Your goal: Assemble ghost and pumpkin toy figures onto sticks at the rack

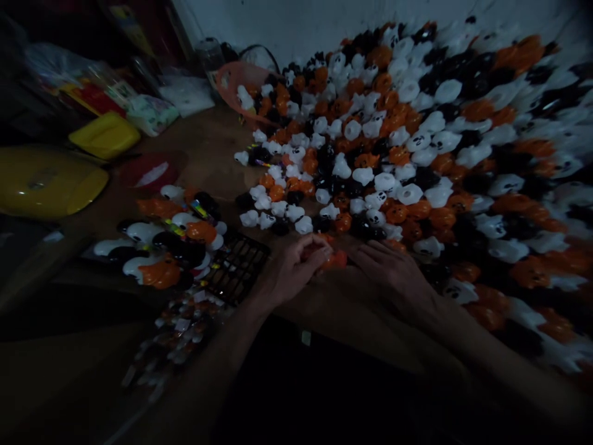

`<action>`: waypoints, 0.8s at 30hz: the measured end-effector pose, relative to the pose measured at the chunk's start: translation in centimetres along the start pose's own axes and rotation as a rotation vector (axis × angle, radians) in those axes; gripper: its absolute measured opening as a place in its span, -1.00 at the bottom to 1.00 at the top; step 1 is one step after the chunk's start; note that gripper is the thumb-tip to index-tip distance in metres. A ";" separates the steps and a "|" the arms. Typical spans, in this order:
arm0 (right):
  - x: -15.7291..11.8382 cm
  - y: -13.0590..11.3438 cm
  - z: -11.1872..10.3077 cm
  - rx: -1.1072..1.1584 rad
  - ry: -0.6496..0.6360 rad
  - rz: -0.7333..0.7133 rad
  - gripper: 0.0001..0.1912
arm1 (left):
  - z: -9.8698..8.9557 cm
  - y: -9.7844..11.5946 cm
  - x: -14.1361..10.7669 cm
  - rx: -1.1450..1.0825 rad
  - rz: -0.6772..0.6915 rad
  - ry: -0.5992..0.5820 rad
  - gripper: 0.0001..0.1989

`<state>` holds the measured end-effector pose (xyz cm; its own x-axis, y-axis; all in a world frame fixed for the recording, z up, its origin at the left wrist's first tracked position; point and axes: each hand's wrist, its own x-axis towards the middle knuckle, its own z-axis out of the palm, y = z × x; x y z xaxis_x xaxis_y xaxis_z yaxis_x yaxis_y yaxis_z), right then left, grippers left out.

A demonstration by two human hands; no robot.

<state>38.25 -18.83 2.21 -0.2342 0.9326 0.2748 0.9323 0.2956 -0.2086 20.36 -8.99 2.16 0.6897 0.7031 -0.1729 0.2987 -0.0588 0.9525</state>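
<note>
My left hand [301, 264] is closed, thumb and fingers pinched together at an orange plastic figure [335, 260] just above the brown tabletop. The fingers cover part of that figure. To its right lies my right hand [391, 267], palm down with the fingers stretched toward the near edge of a big heap of small figures. Whether its fingertips touch any of them is hard to tell in the dim light. The heap mixes white ghost figures [410, 193], orange pumpkin-like figures [441, 217] and shiny black ones.
Left of my left hand sits a black slotted basket [243, 262] beside a pile of bigger white, orange and black figures [160, 272]. A pink basket [227, 83] lies tipped at the back. Yellow containers [104, 136] and plastic bags stand at the far left. Small pieces lie lower left.
</note>
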 end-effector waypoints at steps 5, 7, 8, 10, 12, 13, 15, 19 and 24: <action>1.0 -1.5 0.7 0.011 -0.028 0.059 -0.79 | -1.4 0.2 -1.5 0.011 -0.026 0.161 -0.65; 1.2 -2.1 1.3 0.150 -0.019 0.123 -0.78 | -1.9 0.0 -2.4 0.030 -0.028 0.232 -0.63; 1.3 -2.4 1.6 0.218 -0.014 0.152 -0.75 | -2.1 -0.2 -2.9 0.032 -0.036 0.277 -0.60; 1.7 -2.8 2.1 0.294 -0.002 0.203 -0.73 | -2.6 -0.8 -4.0 0.045 -0.069 0.389 -0.57; 2.4 -3.3 2.3 0.300 0.005 0.255 -0.75 | -3.1 -1.6 -5.1 0.104 -0.112 0.504 -0.62; 2.8 -3.5 2.4 0.306 0.008 0.280 -0.77 | -3.4 -2.1 -5.7 0.151 -0.135 0.554 -0.66; 3.9 -4.2 2.6 0.353 0.029 0.314 -0.81 | -3.9 -3.0 -6.5 0.257 -0.170 0.624 -0.72; 6.2 -5.6 3.5 0.444 0.113 0.345 -0.87 | -4.6 -4.7 -7.3 0.406 -0.185 0.610 -0.69; 7.6 -6.2 5.3 0.560 0.132 0.369 -0.86 | -4.3 -5.9 -7.2 0.437 -0.172 0.580 -0.68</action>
<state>29.25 -12.48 0.65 0.1403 0.9703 0.1972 0.6532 0.0589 -0.7549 10.76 -10.65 -1.08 0.1871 0.9817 -0.0360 0.6893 -0.1051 0.7168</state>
